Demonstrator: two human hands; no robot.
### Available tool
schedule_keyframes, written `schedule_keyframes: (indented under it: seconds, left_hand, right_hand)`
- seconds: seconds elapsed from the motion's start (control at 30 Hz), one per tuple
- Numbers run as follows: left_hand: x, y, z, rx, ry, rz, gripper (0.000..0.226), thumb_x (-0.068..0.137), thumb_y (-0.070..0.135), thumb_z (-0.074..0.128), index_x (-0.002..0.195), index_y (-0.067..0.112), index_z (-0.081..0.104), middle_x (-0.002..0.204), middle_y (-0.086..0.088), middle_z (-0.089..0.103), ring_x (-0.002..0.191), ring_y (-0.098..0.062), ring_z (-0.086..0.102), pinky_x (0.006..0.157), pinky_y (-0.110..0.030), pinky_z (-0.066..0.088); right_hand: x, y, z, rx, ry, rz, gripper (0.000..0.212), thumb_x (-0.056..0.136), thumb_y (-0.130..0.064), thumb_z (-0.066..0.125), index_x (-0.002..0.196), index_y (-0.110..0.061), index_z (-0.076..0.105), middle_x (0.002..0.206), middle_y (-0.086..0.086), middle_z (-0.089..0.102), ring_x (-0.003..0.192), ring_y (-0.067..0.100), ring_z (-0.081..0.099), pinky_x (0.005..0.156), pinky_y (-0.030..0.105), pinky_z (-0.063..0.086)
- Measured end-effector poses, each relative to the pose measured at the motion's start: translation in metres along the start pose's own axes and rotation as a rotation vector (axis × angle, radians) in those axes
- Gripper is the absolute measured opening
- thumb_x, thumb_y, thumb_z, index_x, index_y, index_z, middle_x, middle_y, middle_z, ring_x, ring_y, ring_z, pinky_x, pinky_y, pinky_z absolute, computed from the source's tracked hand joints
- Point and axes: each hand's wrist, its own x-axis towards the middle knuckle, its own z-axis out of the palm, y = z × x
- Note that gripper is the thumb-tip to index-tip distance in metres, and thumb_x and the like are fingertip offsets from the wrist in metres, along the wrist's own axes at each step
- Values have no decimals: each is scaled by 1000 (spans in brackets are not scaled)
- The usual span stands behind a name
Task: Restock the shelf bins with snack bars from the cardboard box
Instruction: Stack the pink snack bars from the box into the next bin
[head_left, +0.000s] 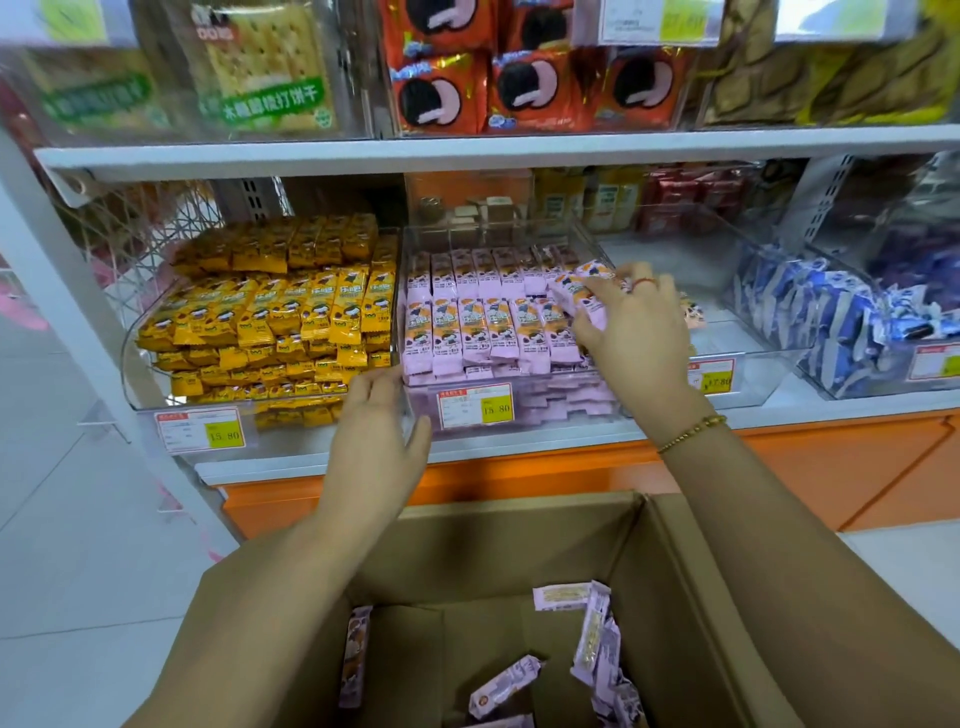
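A clear shelf bin (597, 244) in the middle of the shelf holds rows of pink snack bars (472, 327). My right hand (634, 322) hovers over the bin's right side and grips a few pink bars (576, 291). Relaxed fingers of my left hand (379, 421) rest at the bin's front left corner, holding nothing. Below, an open cardboard box (519, 530) holds several loose pink bars (597, 639) on its bottom.
A bin of yellow snack bars (270, 312) stands to the left. A nearly bare clear bin (737, 332) and a bin of blue-white packs (821, 322) stand to the right. Cracker and red cookie packs (519, 88) fill the upper shelf. White floor (67, 519) lies left.
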Motion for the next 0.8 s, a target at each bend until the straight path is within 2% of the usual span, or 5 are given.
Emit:
schedule_keyframes:
  seconds: [0.2, 0.3, 0.5, 0.7, 0.8]
  left_hand:
    - [4, -6, 0, 11, -26, -4, 56, 88, 6, 60, 140, 15, 41, 138, -7, 40, 125, -21, 43, 100, -24, 35]
    - [4, -7, -1, 10, -38, 0, 57, 87, 6, 61, 140, 15, 41, 138, -6, 40, 124, -21, 44, 98, -23, 34]
    - [3, -6, -2, 21, -56, -4, 58, 88, 14, 63, 141, 16, 40, 140, -5, 38, 125, -20, 43, 101, -28, 38]
    - [3, -6, -4, 46, -86, -14, 63, 88, 17, 64, 144, 17, 35, 144, -4, 34, 128, -19, 41, 103, -27, 37]
    - [3, -6, -5, 46, -97, -10, 64, 88, 17, 64, 144, 17, 34, 145, -3, 33, 128, -19, 41, 103, -27, 37]
  right_hand:
    - [-4, -10, 4, -189, -64, -33, 46, 100, -39, 39, 139, -17, 49, 128, 16, 54, 109, 34, 43, 90, 39, 35]
    - [-10, -13, 7, -295, -105, -51, 44, 102, -36, 32, 133, -10, 49, 120, 15, 59, 106, 30, 45, 91, 36, 31]
    - [0, -11, 11, -292, -112, -41, 39, 99, -24, 38, 133, -12, 51, 104, 16, 66, 96, 31, 47, 87, 37, 30]
    - [3, -11, 14, -436, -156, -106, 38, 95, -23, 39, 126, -15, 59, 106, 10, 65, 99, 32, 50, 89, 39, 31]
    - [7, -14, 13, -509, -239, -96, 38, 99, -24, 30, 123, -13, 58, 120, 9, 59, 114, 33, 42, 98, 41, 29]
